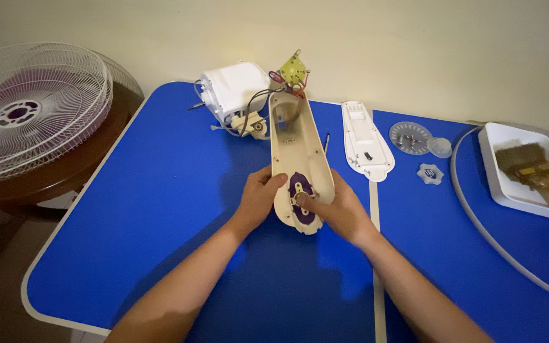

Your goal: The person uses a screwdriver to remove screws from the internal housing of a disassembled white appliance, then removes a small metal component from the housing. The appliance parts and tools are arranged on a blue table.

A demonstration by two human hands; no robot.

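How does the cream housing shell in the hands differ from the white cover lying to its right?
The cream shell is larger and gripped by both the left hand and right hand; the white cover lies untouched. The shell shows a purple part and wires to a motor; the cover looks nearly bare. Both are long, rounded and rest on the blue table.

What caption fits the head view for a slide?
Both hands, left and right, hold an opened cream fan housing on a blue table, with its cover alongside.
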